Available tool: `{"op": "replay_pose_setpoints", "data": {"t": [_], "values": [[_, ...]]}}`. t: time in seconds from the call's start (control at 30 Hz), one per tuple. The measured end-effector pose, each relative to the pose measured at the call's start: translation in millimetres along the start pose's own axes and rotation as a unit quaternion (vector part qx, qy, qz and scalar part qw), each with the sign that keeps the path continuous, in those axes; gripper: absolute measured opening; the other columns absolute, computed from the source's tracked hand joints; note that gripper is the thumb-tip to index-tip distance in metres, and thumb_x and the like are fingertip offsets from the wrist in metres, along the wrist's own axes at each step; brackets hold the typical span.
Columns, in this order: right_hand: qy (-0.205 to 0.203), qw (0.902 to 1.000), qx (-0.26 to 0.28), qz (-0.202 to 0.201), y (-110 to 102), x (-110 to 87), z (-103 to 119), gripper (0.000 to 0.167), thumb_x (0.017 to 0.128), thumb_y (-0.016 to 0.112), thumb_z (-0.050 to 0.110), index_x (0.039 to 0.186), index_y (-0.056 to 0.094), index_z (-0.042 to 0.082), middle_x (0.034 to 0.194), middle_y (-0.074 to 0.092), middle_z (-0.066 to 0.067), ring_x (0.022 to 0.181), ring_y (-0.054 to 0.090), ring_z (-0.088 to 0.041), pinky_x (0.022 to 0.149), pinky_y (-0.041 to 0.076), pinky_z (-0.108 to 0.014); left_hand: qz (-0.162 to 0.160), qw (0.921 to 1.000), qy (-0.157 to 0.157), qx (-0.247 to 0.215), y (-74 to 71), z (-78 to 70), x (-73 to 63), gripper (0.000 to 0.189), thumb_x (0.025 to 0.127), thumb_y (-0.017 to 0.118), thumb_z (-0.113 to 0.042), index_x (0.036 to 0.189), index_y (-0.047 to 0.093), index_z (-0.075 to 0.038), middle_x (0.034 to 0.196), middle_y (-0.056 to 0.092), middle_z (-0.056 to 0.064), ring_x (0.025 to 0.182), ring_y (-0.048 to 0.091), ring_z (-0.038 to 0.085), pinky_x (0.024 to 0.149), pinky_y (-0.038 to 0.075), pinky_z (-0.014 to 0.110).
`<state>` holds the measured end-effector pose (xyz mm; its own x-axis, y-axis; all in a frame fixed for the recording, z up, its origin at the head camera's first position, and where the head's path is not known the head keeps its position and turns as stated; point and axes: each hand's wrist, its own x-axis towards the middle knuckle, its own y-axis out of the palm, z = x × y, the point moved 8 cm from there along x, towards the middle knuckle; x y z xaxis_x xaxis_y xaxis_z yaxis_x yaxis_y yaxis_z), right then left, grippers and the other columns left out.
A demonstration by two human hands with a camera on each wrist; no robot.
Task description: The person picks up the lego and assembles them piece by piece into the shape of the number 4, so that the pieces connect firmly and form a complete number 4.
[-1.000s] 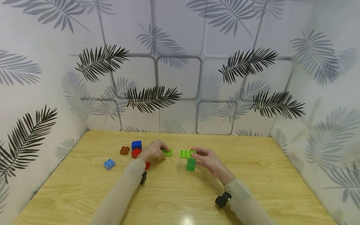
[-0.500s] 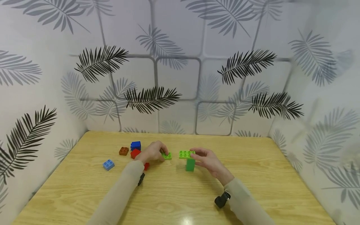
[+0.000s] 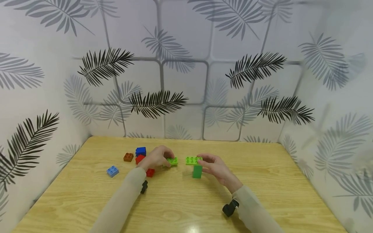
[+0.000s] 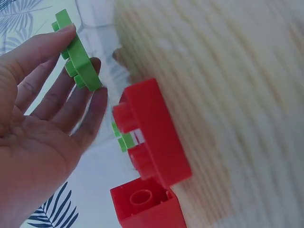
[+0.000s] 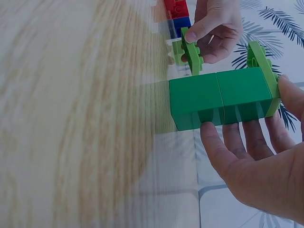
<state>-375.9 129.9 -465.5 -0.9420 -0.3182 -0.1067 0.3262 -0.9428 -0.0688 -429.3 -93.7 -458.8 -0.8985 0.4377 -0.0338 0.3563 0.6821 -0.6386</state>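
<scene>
Lime plate (image 3: 174, 161) and green stack (image 3: 197, 171) are occupying your two hands near the middle of the counter (image 3: 285, 181), toward its far side. Your left hand (image 3: 157, 157) is pinching the plate between thumb and fingers, studs facing up. Your right hand (image 3: 217, 168) is grasping the stack, which is standing upright: two green bricks under a second lime plate (image 3: 192, 160) that is jutting out leftward. A gap is separating the two lime plates.

Loose bricks are lying around and left of your left hand: one red brick (image 3: 150, 172) just beside your wrist, another red brick (image 3: 140, 159) behind it, a dark blue brick (image 3: 141, 151), a brown brick (image 3: 128, 157), and a light blue brick (image 3: 112, 171) sitting apart, nearer you.

Your counter is showing yellowish wood grain, with a glare (image 3: 192, 229) shining at the near side. Its far edge is meeting a whitish back wall (image 3: 183, 123), while a left wall (image 3: 38, 97) and right wall (image 3: 335, 103) are flanking it. Black and grey fern leaves are patterning all three, and grey rounded outlines are crossing the back one.
</scene>
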Motion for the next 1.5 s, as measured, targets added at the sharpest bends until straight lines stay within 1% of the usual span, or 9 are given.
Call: {"op": "replay_pose_setpoints", "data": {"t": [0.1,0.33,0.47,0.67,0.8,0.93,1.1,1.27,1.5], "values": [[0.000,1.0000,-0.001,0.001,-0.2,0.4,-1.1,0.050,0.096,0.065,0.026,0.138,0.053,0.003,0.129,0.057,-0.010,0.108,0.060,-0.012,0.104,0.046,-0.047,-0.005,0.9999,-0.007,-0.013,-1.1,2.0,-1.1,0.026,0.077,0.079,0.003,0.099,0.072,-0.011,0.106,0.069,0.002,0.106,0.063,0.022,0.095,0.051,0.043],[0.001,1.0000,0.000,-0.003,-1.3,0.9,-1.8,0.052,0.096,0.065,0.026,0.139,0.051,0.001,0.128,0.057,-0.009,0.107,0.061,-0.012,0.103,0.047,-0.046,-0.008,0.9990,-0.014,-0.042,-2.2,-1.1,-3.6,0.029,0.079,0.077,0.003,0.103,0.071,-0.012,0.108,0.068,0.003,0.099,0.063,0.020,0.082,0.055,0.034],[0.002,1.0000,0.003,-0.001,-1.0,1.7,-1.7,0.053,0.095,0.066,0.027,0.140,0.051,0.001,0.128,0.057,-0.009,0.108,0.061,-0.013,0.103,0.047,-0.046,-0.007,0.9983,-0.019,-0.055,-2.6,-0.3,-4.6,0.028,0.081,0.078,-0.003,0.105,0.071,-0.015,0.109,0.067,0.003,0.100,0.062,0.020,0.077,0.055,0.035],[0.003,1.0000,0.008,-0.001,-0.4,5.0,-4.1,0.053,0.094,0.067,0.028,0.139,0.053,0.003,0.126,0.058,-0.008,0.108,0.061,-0.014,0.102,0.049,-0.044,-0.019,0.9989,-0.011,-0.042,-5.5,-1.4,-8.0,0.028,0.081,0.081,-0.016,0.108,0.071,-0.021,0.111,0.067,-0.001,0.102,0.063,0.020,0.084,0.054,0.039],[0.002,1.0000,0.005,0.003,-0.3,4.8,-4.5,0.053,0.095,0.066,0.027,0.139,0.052,0.002,0.125,0.058,-0.007,0.109,0.061,-0.014,0.102,0.048,-0.045,-0.024,0.9990,0.016,-0.033,-4.1,-6.7,-8.4,0.030,0.082,0.080,-0.015,0.110,0.071,-0.017,0.112,0.068,0.001,0.102,0.065,0.020,0.092,0.052,0.041],[-0.002,1.0000,0.006,0.003,-1.0,3.6,-3.7,0.050,0.096,0.065,0.026,0.138,0.053,0.002,0.124,0.058,-0.008,0.107,0.061,-0.014,0.104,0.047,-0.047,-0.026,0.9984,0.040,-0.032,-0.6,-13.1,-8.8,0.030,0.084,0.077,-0.008,0.114,0.070,-0.012,0.114,0.067,0.006,0.105,0.065,0.024,0.096,0.051,0.043],[0.001,1.0000,0.005,0.002,0.4,3.3,-2.6,0.051,0.096,0.065,0.025,0.139,0.052,0.002,0.123,0.058,-0.007,0.107,0.061,-0.013,0.104,0.046,-0.048,-0.038,0.9975,0.041,-0.043,1.2,-17.5,-11.8,0.036,0.085,0.074,-0.005,0.121,0.067,-0.010,0.118,0.066,0.009,0.107,0.064,0.028,0.095,0.052,0.043],[0.007,0.9999,0.007,-0.005,-0.5,3.6,-3.6,0.047,0.096,0.065,0.025,0.136,0.055,0.004,0.122,0.058,-0.007,0.106,0.060,-0.014,0.104,0.047,-0.047,-0.051,0.9953,0.046,-0.069,1.6,-23.7,-15.6,0.036,0.087,0.073,-0.009,0.123,0.066,-0.011,0.121,0.065,0.011,0.108,0.064,0.031,0.091,0.053,0.043],[0.006,0.9999,0.006,-0.006,-0.9,4.3,-4.0,0.046,0.095,0.066,0.027,0.135,0.057,0.006,0.121,0.058,-0.006,0.107,0.060,-0.015,0.104,0.046,-0.047,-0.078,0.9937,0.048,-0.065,1.7,-26.6,-16.7,0.040,0.088,0.073,-0.010,0.126,0.063,-0.012,0.123,0.063,0.007,0.111,0.061,0.025,0.094,0.052,0.041]]}}
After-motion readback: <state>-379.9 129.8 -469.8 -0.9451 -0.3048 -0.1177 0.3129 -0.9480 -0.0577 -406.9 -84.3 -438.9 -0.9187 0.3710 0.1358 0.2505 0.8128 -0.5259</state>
